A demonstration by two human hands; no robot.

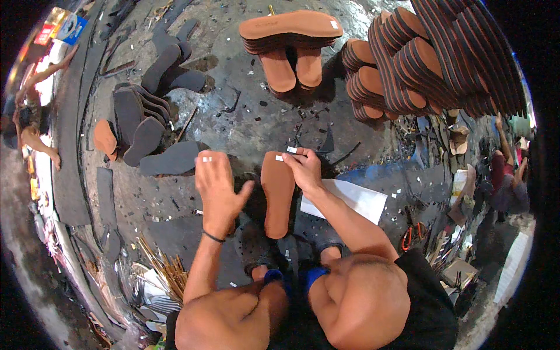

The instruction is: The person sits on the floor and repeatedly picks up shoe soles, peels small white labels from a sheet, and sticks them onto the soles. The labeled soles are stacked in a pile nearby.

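Smooth brown sole (277,201) — long, slightly waisted — lies between the left hand (216,182) and the right hand (305,170). Left one's flat, thumb stuck out; right thumb and finger are pinching a tiny white tag (292,150) at the sole's far end. Matte dark soles (129,116) sprawl left, layered brown stacks (421,61) far right.

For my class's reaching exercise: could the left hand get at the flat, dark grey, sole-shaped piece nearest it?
Probably yes: the left hand appears beside that dark grey, sole-shaped piece, with nothing visible between them, though depth is unclear.
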